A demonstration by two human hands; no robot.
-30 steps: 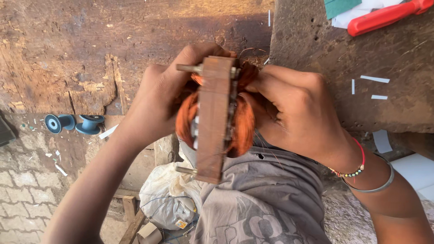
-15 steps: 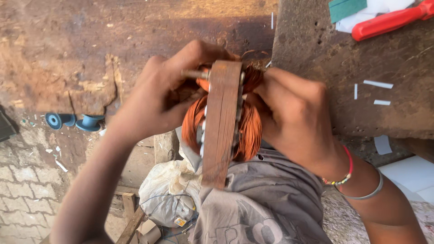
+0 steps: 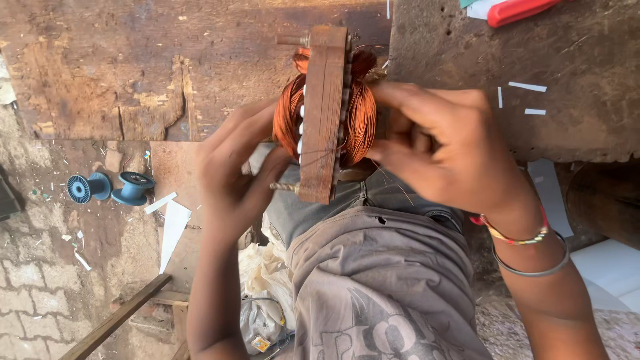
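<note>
I hold a motor stator (image 3: 325, 113) edge-on in front of me: a rusty brown laminated core with bundles of copper winding bulging out on both sides and two bolts sticking out. My left hand (image 3: 237, 170) supports it from the left, fingers against the copper coil and the lower bolt. My right hand (image 3: 440, 143), with bangles at the wrist, grips the coil and core from the right side. Thin loose wire ends trail near the coils.
Worn wooden boards (image 3: 133, 73) lie beyond the stator. Two blue empty spools (image 3: 110, 188) sit on the ground at left by white paper scraps (image 3: 172, 223). A red-handled tool (image 3: 517, 10) rests on a stone slab (image 3: 567, 67) at top right. A plastic bag (image 3: 263, 293) lies below.
The stator has shifted up and turned slightly. My left hand slid from wrapping the top of the core down to its lower left side, exposing the copper coil.
</note>
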